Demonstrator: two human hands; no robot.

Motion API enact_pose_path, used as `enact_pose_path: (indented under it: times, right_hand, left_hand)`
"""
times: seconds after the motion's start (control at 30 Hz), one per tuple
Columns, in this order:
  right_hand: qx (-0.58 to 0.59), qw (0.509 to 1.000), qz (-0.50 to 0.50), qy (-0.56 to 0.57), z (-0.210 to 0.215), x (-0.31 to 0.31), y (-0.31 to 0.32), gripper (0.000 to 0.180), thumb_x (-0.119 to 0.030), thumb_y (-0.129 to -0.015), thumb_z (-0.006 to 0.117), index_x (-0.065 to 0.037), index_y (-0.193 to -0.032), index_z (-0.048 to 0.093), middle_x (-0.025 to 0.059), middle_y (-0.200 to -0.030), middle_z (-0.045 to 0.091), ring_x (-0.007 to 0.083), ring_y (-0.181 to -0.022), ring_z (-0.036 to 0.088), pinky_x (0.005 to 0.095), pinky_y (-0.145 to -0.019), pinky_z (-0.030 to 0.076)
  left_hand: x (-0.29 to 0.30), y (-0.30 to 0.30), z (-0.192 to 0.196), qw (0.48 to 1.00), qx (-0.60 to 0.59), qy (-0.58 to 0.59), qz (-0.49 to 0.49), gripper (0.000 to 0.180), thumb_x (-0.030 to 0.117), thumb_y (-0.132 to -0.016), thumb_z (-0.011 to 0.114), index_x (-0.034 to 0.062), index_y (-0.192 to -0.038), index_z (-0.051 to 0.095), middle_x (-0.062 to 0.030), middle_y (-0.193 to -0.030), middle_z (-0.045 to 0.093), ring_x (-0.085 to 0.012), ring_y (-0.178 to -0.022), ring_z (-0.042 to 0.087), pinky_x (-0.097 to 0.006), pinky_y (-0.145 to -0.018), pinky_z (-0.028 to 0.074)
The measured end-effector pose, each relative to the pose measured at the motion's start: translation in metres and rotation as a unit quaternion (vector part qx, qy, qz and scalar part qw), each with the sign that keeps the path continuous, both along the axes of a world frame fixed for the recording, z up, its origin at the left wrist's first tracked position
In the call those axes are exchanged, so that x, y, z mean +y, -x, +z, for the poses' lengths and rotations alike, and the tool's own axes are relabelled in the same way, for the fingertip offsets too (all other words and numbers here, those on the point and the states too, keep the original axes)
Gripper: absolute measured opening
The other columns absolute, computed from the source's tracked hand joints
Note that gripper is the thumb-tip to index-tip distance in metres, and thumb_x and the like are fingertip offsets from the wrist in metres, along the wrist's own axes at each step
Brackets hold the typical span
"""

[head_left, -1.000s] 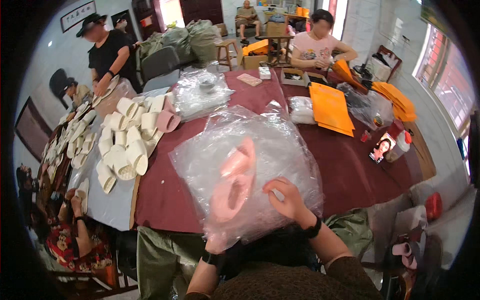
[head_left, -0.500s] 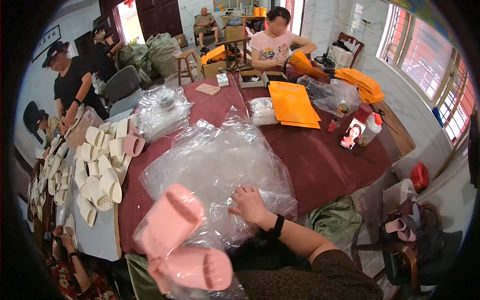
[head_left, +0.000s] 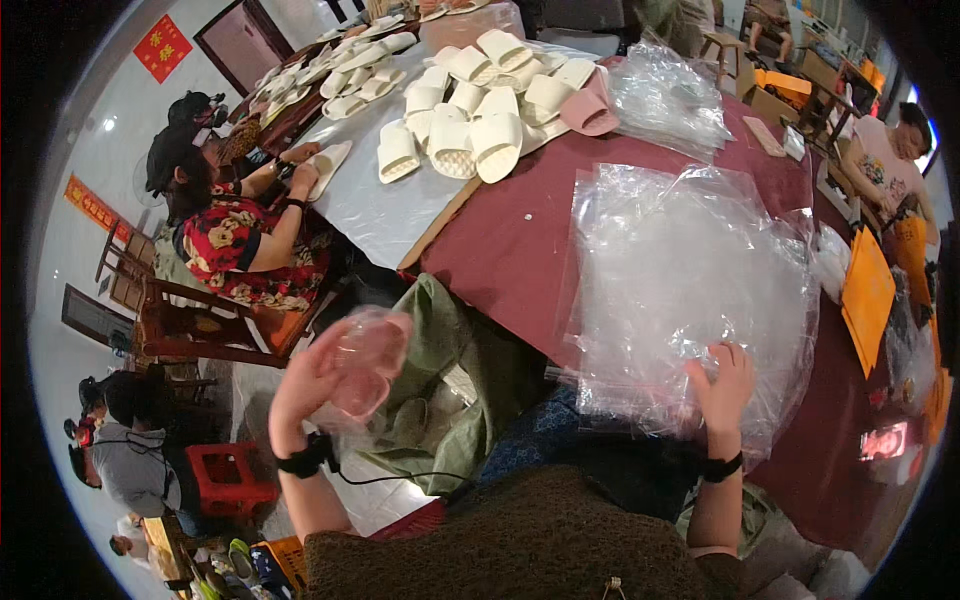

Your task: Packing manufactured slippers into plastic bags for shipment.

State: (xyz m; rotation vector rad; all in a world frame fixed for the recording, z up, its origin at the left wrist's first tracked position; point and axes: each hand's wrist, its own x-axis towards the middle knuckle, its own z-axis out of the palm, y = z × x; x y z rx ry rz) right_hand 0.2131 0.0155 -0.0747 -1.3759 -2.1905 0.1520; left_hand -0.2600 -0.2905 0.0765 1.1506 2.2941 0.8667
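Note:
My left hand [head_left: 305, 385] is raised off to my left, away from the table, and grips a clear plastic bag with pink slippers [head_left: 362, 362] inside. My right hand [head_left: 722, 385] lies flat with fingers spread on the near edge of a stack of clear plastic bags [head_left: 680, 280], which rests on the dark red tablecloth [head_left: 500, 240]. Both wrists wear black bands.
A heap of cream slippers [head_left: 470, 110] and one pink slipper [head_left: 590, 110] lie on grey sheeting at the table's far left. A green sack [head_left: 450, 390] hangs by my knees. A person in a red floral top [head_left: 245, 240] sits left; another sits far right [head_left: 885, 150]. Orange packets [head_left: 865, 290] lie right.
My left hand has swung the bagged pink slippers from in front of me out to my left and up. My head has turned left. My right hand stays on the bag stack.

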Motion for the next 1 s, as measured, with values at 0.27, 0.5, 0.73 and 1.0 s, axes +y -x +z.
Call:
enact_pose_path:
  times: [0.27, 0.5, 0.73, 1.0]
  right_hand:
    - [0.007, 1.0, -0.001, 0.019, 0.007, -0.004, 0.012, 0.042, -0.037, -0.076, 0.076, -0.005, -0.103, 0.068, 0.0113, -0.118, 0.062, 0.0345, -0.114, 0.054, 0.0471, -0.098, 0.04]
    - [0.0, 1.0, -0.019, 0.02, 0.01, -0.005, 0.007, 0.04, -0.035, -0.076, 0.076, -0.005, -0.101, 0.068, 0.0137, -0.117, 0.063, 0.0375, -0.112, 0.055, 0.0477, -0.097, 0.041]
    - [-0.011, 0.999, -0.031, -0.007, 0.004, -0.004, -0.001, 0.039, -0.035, -0.077, 0.076, -0.005, -0.1, 0.067, 0.0136, -0.114, 0.064, 0.0377, -0.109, 0.057, 0.0477, -0.094, 0.043]
    - [0.018, 1.0, -0.001, 0.006, 0.016, -0.005, 0.019, 0.04, -0.035, -0.076, 0.076, -0.004, -0.099, 0.066, 0.0134, -0.111, 0.064, 0.036, -0.107, 0.058, 0.0473, -0.092, 0.044]
  left_hand:
    - [0.018, 0.031, -0.197, 0.959, 0.268, 0.034, -0.086, 0.063, 0.007, -0.075, 0.067, 0.0189, -0.136, 0.055, -0.0139, -0.123, 0.065, -0.0313, -0.103, 0.066, -0.041, -0.081, 0.056]
    - [0.016, -0.012, -0.333, 0.931, 0.266, 0.19, -0.165, 0.06, 0.012, -0.085, 0.06, 0.0291, -0.141, 0.047, -0.0128, -0.128, 0.06, -0.0359, -0.099, 0.065, -0.047, -0.082, 0.057]
    - [0.046, -0.033, -0.448, 0.856, 0.218, 0.428, -0.193, 0.066, 0.018, -0.094, 0.05, 0.0381, -0.153, 0.026, -0.0115, -0.162, 0.023, -0.0332, -0.146, 0.03, -0.051, -0.11, 0.037]
    - [0.03, 0.055, -0.501, 0.859, 0.198, 0.421, -0.213, 0.063, 0.018, -0.09, 0.058, 0.0156, -0.149, 0.037, -0.0167, -0.155, 0.034, -0.0382, -0.14, 0.038, -0.046, -0.112, 0.038]
